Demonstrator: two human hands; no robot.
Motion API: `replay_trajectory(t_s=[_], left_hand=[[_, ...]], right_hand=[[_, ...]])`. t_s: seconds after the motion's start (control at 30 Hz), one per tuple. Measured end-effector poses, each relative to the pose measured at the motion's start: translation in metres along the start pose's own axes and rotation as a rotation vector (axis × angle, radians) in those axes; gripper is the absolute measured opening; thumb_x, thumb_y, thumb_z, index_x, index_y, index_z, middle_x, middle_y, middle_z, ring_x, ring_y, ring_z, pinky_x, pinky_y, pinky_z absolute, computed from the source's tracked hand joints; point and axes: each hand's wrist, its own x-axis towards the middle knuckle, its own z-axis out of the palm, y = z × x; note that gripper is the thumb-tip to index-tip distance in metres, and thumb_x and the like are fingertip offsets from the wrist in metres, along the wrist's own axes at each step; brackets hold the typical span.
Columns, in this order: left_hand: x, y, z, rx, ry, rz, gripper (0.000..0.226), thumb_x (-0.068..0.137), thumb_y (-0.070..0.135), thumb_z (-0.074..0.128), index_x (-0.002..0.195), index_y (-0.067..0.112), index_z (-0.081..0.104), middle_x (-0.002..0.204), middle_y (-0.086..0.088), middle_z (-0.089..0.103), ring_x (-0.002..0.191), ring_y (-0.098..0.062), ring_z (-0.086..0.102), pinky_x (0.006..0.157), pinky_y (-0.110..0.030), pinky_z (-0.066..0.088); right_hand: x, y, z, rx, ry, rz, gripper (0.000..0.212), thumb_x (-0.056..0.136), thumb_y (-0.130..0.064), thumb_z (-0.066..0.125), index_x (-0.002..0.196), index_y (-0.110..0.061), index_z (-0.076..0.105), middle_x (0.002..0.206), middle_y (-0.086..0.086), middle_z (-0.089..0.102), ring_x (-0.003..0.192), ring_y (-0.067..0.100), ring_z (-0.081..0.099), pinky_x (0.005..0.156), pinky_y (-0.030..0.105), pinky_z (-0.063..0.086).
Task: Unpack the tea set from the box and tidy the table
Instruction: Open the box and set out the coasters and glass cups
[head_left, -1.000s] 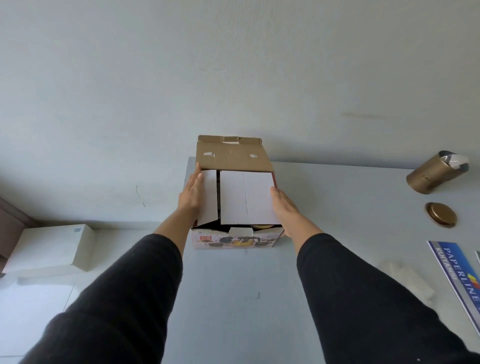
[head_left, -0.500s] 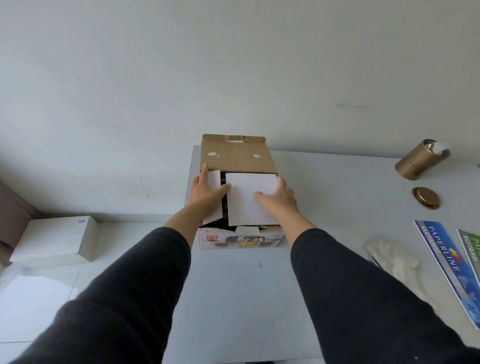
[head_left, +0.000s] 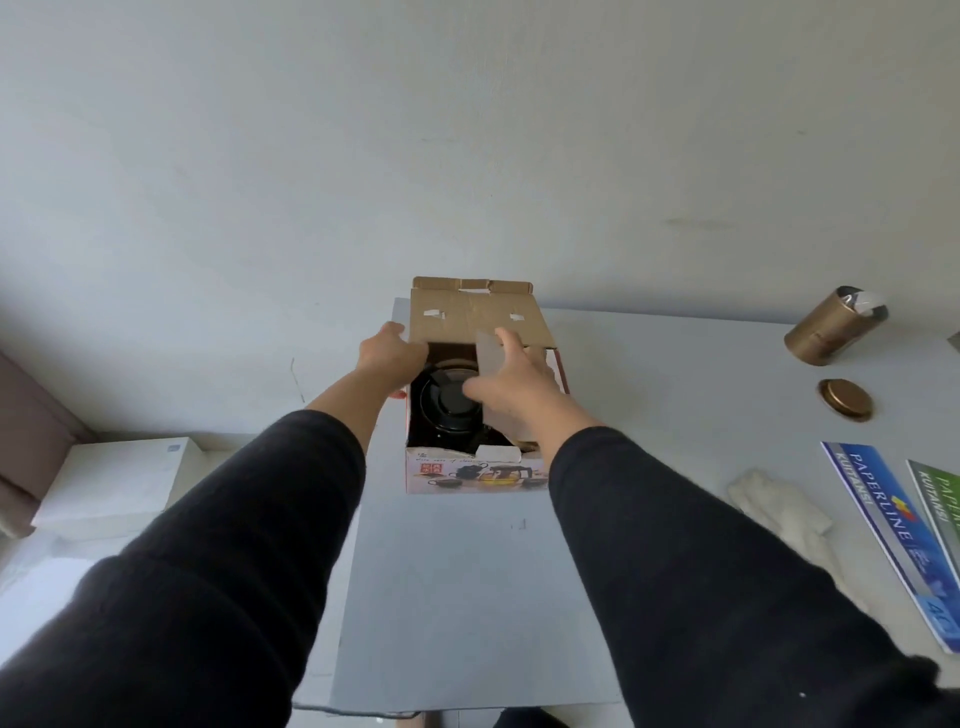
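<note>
Box (head_left: 475, 470) on tabletop (head_left: 649, 415), lid up — white insert (head_left: 493, 358) pinched in right hand (head_left: 511, 387), left hand (head_left: 389, 358) bracing the wall, grip unclear — insert best lifted straight, dark teapot (head_left: 447, 405) left undisturbed.

It looks like a plain room in a home or small office. A bare pale wall (head_left: 467, 130) rises behind a light grey tabletop (head_left: 649, 374) that carries everyday clutter: a brass-coloured canister (head_left: 831, 332) lying on its side, its round lid (head_left: 845, 398) just beside it, printed receipt books (head_left: 893, 535) marked PAPERLINE, and a crumpled white cloth (head_left: 774, 506). A white box (head_left: 119, 478) sits on a low white surface at left.
</note>
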Motion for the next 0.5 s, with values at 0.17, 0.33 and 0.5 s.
replay_trajectory(t_s=[0.17,0.33,0.5], left_hand=[[-0.008,-0.009,-0.005,0.104,0.202,-0.003,0.050,0.101,0.020,0.036,0.149,0.017,0.023,0.135,-0.019,0.046,0.114,-0.034,0.055,0.072,-0.032,0.043],[-0.025,-0.007,0.017,0.483,0.250,0.168,0.049,0.087,-0.001,0.052,0.135,0.004,0.043,0.148,-0.012,0.031,0.136,-0.030,0.029,0.099,-0.038,0.039],[-0.051,-0.014,0.037,0.772,0.254,0.115,0.036,0.083,0.001,0.052,0.118,0.005,0.057,0.157,-0.006,0.004,0.148,-0.029,-0.012,0.115,-0.060,0.006]], right_hand=[[-0.008,-0.016,-0.054,0.009,0.199,-0.019,0.066,0.088,-0.006,0.049,0.147,-0.022,0.026,0.135,0.013,0.046,0.115,0.031,0.053,0.079,0.035,0.048],[-0.017,0.000,-0.071,-0.255,0.372,-0.063,0.067,0.090,0.000,0.051,0.145,-0.022,0.021,0.122,0.017,0.052,0.096,0.031,0.057,0.068,0.032,0.044],[-0.024,0.030,-0.077,-0.494,0.471,-0.018,0.053,0.090,-0.007,0.051,0.141,-0.013,0.037,0.134,0.014,0.036,0.114,0.031,0.047,0.082,0.037,0.044]])
